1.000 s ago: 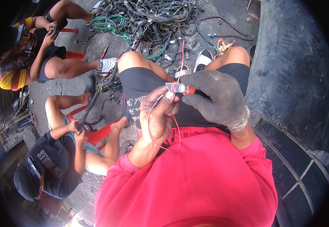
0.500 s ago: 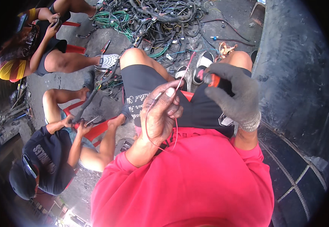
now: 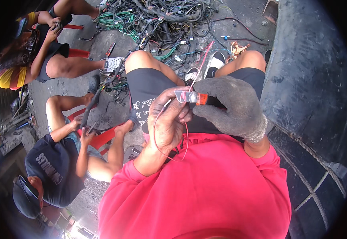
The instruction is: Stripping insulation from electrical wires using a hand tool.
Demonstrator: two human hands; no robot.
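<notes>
We are gripping a small orange-handled cutter with a clear blade guard (image 3: 193, 97) in our grey knit-gloved right hand (image 3: 231, 107), fingers closed tightly around its handle, above our lap. Our bare, grimy left hand (image 3: 167, 121) is pinching a thin red wire (image 3: 186, 139) against the cutter's tip, the wire looping down over our red shirt (image 3: 205, 191). Ahead, a tangled heap of black and green cables (image 3: 161, 20) is lying on the concrete ground (image 3: 101, 44).

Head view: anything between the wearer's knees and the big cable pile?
In the head view, the wearer's shoes sit on bare concrete between the knees and the cable pile, with a few stray wires there.
</notes>
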